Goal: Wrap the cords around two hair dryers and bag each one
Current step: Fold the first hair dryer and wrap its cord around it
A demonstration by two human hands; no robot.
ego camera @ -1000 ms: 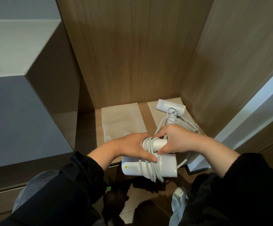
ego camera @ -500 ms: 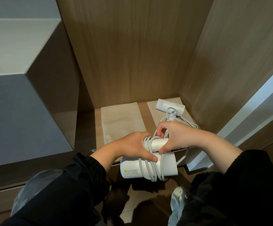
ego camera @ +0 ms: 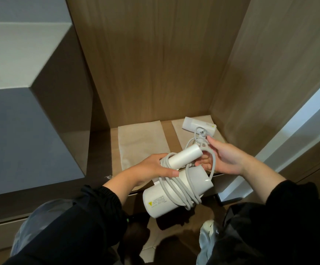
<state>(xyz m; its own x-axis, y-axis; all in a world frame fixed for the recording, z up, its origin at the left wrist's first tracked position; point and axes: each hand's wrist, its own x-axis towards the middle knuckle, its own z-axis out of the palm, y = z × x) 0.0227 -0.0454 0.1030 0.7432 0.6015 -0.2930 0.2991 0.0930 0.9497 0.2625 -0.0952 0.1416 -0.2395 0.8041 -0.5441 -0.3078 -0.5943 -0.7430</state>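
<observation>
- Both hands were clamped on one load, held in the air just in front of the shelf edge rather than resting on it. That likely gave the cord room to swing round.
- Left hand (ego camera: 155,168) gripped the white, barrel-bodied plastic hair dryer (ego camera: 161,203) at the crook where handle met barrel, with a finger lying over the coils. By that placing it seemed to serve as both anchor and clamp, so the finished turns could not slip.
- Right hand (ego camera: 228,159) had its fingers curled round a slack stretch of the pale grey rubbery cord (ego camera: 176,188) just beyond the handle's end, probably to feed the next turn under some tension.
- Several turns lay diagonally across the barrel and the root of the handle. The wrapping looked most of the way done, with one loop of slack at the right hand.
- Second white hair dryer (ego camera: 197,126) lay at the back right of the brown wooden shelf (ego camera: 169,134), on top of a flat tan paper bag (ego camera: 178,131). Loose cord was looped beside it, and whether that length belonged to it or to the held dryer could not be told.
- Another flat tan paper bag (ego camera: 142,144) lay to the left, unopened and close behind the left hand, presumably laid out ready for the dryer being wrapped.
- Neither dryer was inside a bag, so both baggings and at least one wrapping looked not yet done.
</observation>
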